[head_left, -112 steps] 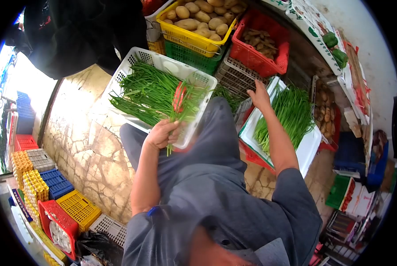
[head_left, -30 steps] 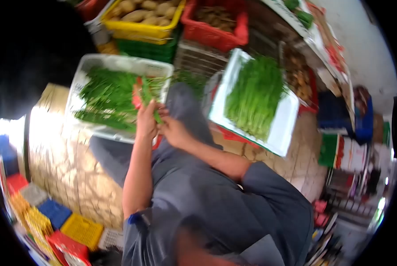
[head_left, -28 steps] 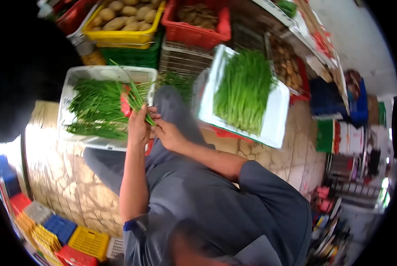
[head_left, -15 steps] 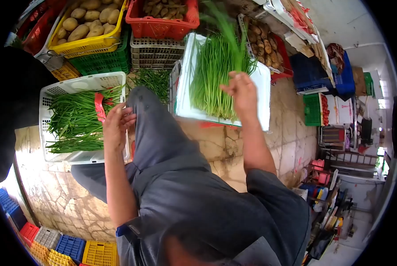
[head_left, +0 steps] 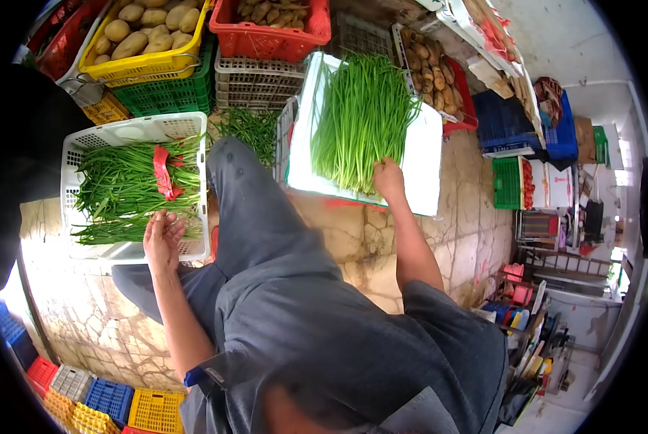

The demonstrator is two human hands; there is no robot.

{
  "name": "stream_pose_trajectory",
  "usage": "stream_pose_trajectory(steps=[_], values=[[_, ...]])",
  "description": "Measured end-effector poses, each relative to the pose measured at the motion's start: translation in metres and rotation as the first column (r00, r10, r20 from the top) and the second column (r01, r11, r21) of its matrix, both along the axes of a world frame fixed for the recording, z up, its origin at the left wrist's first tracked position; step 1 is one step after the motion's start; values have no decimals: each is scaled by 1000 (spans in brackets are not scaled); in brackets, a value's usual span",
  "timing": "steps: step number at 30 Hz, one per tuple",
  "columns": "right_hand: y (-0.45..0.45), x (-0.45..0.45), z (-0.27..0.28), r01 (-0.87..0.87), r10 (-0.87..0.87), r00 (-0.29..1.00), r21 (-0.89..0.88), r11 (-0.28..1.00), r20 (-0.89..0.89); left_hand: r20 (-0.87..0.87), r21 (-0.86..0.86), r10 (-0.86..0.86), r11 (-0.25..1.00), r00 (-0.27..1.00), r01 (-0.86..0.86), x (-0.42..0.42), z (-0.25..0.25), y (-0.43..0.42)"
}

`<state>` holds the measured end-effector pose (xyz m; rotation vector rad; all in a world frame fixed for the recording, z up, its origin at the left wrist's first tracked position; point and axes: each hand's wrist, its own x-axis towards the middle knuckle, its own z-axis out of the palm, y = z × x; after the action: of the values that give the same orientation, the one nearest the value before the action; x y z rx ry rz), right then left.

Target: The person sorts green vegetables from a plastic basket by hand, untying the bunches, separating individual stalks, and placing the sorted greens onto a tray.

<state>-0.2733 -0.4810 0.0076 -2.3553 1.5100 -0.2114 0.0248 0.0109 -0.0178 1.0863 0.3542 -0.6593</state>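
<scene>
Floor of cracked stone paving [head_left: 92,311] runs under everything, much of it hidden by the wearer's grey shirt [head_left: 302,325] and grey trousers [head_left: 248,192]. A black shape [head_left: 34,152] fills the left edge, too dark to make out. White foam tray [head_left: 425,163] lies ahead on the right, over something red that barely shows beneath its near edge. White plastic crate [head_left: 132,129] stands to the left, just beside the wearer's knee. Behind these, a yellow crate [head_left: 146,71] of potatoes and a red crate [head_left: 269,43] of knobbly roots are both cut off by the top edge.

In the tray lies a thick bundle of chive-like stalks [head_left: 363,119], cut ends towards the wearer; looser greens [head_left: 114,177] lie across the crate. The right hand [head_left: 387,179] is at the bundle's near right end, fingers curled in (whether they grip any stalks cannot be told, as the knuckles cover them). The left hand [head_left: 163,240] is over the crate's near side, half-curled and slack, nothing visible in it; contact with the greens is unclear. A red strip [head_left: 164,173] lies across those greens.
</scene>
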Motion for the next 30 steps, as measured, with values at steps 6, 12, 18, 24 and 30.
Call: stream_pose_trajectory(steps=[6,12,18,24,30], values=[[37,32,77,-10,27,920,46,999,-390,-31,22,46,999,998,-45,-1,-26,4],[44,69,59,-243,200,913,78,967,357,51,68,224,972,973,-227,0,-21,10],[191,224,51,-686,275,673,441,579,686,172,73,345,930,923,-361,0,12,24],[317,326,-28,-914,902,169,406,-7,396,295,132,470,842,832,-523,-21,43,61],[385,321,-102,-886,963,-80,462,49,-256,273,10,639,745,719,-667,-45,51,90]])
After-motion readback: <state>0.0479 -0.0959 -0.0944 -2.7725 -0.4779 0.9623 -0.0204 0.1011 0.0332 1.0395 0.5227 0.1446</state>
